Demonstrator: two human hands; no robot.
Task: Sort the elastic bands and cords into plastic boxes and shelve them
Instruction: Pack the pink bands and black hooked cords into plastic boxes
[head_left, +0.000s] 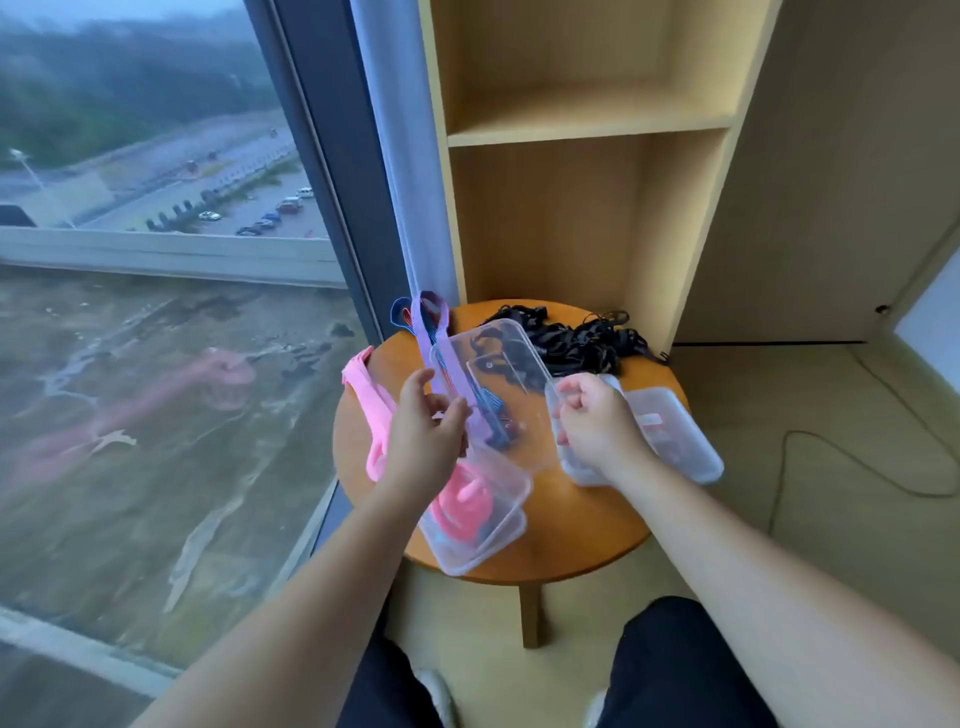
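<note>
Clear box (493, 364) is held tilted above the round wooden table (576, 535), gripped at its near-left edge by the left hand (426, 431) and at its right edge by the right hand (597, 421). Second box (488, 525), with pink bands (462, 499) inside, is seen below the left hand. Third box (675, 436) is lying under the right hand. Black cords (576, 338) are piled at the table's far side. Purple and blue bands (431, 322) and a pink band (371, 410) are draped over the left rim. Open wooden shelf unit (587, 130) is placed just behind the table.
</note>
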